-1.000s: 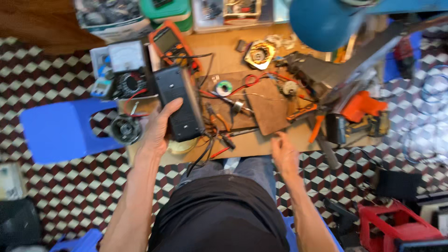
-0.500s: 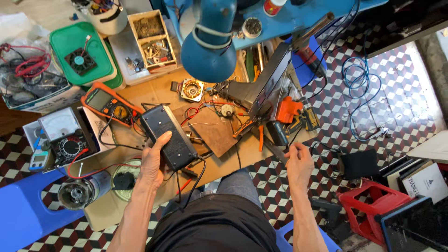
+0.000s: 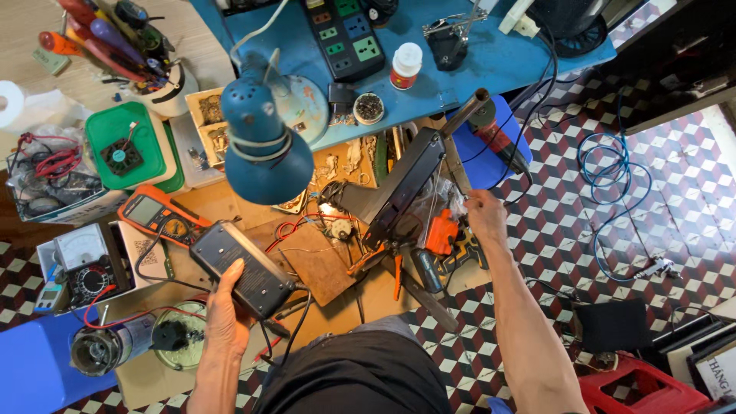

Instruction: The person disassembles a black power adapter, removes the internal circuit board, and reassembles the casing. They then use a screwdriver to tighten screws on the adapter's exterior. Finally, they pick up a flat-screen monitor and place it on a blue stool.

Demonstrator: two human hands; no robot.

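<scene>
Black plastic casing fills the left hand: its fingers are curled around the near end of one flat black box, the thumb lying on the top face, so the box juts away from the palm toward the lamp. One black cable leaves the box beside the fingers. The right hand is stretched out to the right edge of the bench, fingers bent at a clear plastic bag; whether they pinch it cannot be told. Just left of this hand lie one orange tool and one long black bar set at a slant. Outward from the left hand: one orange multimeter touching the box's far corner, one analogue meter further left, one small motor near the wrist. One blue lamp hangs over the wooden bench. One green tray holds one small fan. One power strip lies on the blue table.
</scene>
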